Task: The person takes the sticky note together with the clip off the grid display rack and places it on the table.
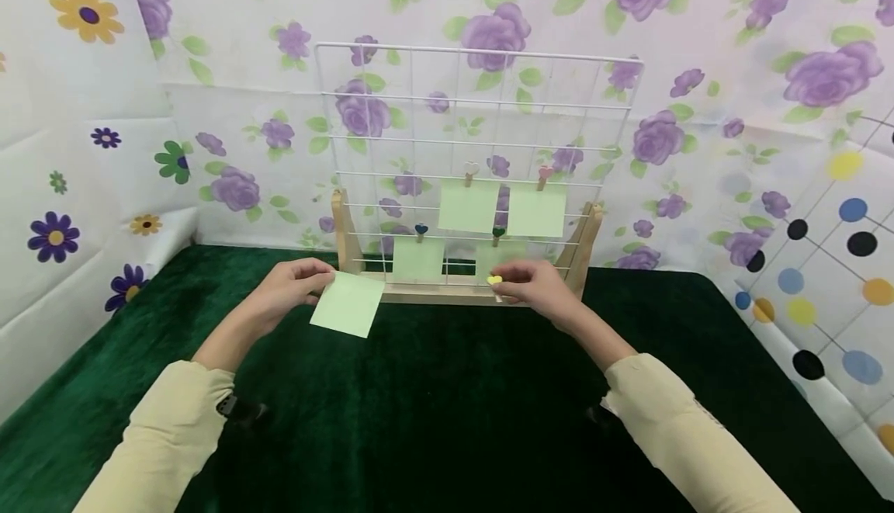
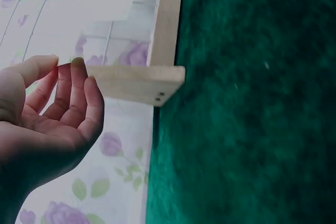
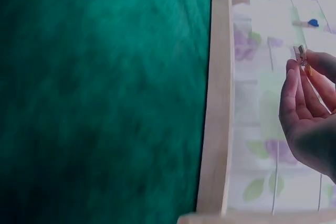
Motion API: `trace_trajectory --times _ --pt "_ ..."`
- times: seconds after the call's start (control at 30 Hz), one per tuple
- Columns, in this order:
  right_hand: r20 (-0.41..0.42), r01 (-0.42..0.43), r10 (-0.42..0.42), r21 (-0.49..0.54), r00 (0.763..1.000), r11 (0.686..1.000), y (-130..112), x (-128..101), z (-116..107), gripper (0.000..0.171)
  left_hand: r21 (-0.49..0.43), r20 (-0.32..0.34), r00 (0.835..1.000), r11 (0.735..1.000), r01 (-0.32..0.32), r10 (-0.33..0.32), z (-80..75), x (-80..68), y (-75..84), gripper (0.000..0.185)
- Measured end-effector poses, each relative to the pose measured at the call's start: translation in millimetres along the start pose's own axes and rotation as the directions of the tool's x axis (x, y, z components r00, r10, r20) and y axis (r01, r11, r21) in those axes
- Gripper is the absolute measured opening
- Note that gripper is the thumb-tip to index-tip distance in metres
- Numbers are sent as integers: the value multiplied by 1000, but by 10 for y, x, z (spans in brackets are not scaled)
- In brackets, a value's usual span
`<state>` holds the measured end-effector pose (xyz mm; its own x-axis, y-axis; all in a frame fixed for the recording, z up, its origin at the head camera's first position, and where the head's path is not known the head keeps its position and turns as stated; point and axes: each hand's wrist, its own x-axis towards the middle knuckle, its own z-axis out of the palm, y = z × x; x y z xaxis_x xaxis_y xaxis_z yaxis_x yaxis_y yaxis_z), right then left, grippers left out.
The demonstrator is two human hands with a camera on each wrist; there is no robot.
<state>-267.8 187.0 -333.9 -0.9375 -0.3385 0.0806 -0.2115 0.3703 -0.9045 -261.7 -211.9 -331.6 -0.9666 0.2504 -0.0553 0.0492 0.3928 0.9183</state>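
My left hand (image 1: pixel 296 286) pinches the top corner of a pale green square note (image 1: pixel 347 304) just left of the rack's wooden base; in the left wrist view the left hand (image 2: pixel 55 111) has thumb and fingertips pressed together. My right hand (image 1: pixel 534 286) pinches a small wooden clip with a yellow heart (image 1: pixel 494 281) in front of the base; the clip (image 3: pixel 301 56) shows between my fingertips (image 3: pixel 290 72) in the right wrist view. A white wire grid (image 1: pixel 475 148) in a wooden stand (image 1: pixel 447 292) carries several green notes (image 1: pixel 468 206) held by heart clips.
The green felt table (image 1: pixel 447 412) stretches toward me. Floral sheeting (image 1: pixel 209 71) forms the back and left walls, and a dotted sheet (image 1: pixel 838 265) stands at the right. The stand's wooden foot (image 2: pixel 142 83) and upright (image 3: pixel 218 103) lie close to both hands.
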Motion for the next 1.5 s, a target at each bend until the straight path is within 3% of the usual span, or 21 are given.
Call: trace_trajectory --times 0.33,0.57,0.9,1.17,1.5 --pt "-39 -119 118 -30 992 992 320 -367 -419 42 52 -31 999 998 37 -35 -162 -62 -185 40" --pt "-52 -167 166 -12 985 986 492 -604 -666 39 52 -9 998 997 60 -60 -288 -110 -297 40" --pt "-89 -249 245 -43 966 968 699 -815 -881 40 102 25 990 986 135 -138 -396 -197 -430 38" --pt "-38 -306 304 -30 952 952 836 -939 -1040 44 135 24 988 980 148 -152 -503 -237 -497 36" --pt "-31 -298 297 -133 954 945 982 -1037 -1166 41 185 33 982 966 179 -188 -574 -295 -541 34"
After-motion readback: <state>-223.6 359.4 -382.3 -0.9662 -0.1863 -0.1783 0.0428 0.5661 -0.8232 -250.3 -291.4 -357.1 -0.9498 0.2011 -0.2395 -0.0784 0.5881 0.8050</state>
